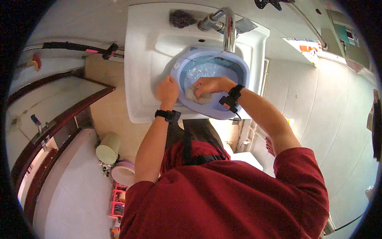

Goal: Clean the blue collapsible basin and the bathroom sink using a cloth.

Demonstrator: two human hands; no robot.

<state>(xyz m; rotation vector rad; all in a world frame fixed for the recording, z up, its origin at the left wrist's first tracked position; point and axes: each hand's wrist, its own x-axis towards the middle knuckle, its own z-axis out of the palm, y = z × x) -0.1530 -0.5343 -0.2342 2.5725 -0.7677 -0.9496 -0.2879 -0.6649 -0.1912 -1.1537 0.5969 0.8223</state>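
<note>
A light-blue plastic basin (210, 115) stands in the white sink (143, 89), with water in it. My right hand (209, 86) reaches over the basin and has its fingers on a wet greyish cloth (198, 96) at the basin's near left part. Closed around the basin's left rim, or resting against it, is my left hand (167, 89); its fingers are partly hidden. A chrome faucet (229, 33) hangs over the far rim, and a thin stream of water seems to fall from it. Both wrists wear black straps with small devices.
A dark scrubbing brush or pad (181, 18) lies on the sink's back ledge, left of the faucet. Left below are a pale green bin (107, 152), a pink basin (123, 174) and a red rack (117, 200). A dark-framed glass door (59, 110) stands at left.
</note>
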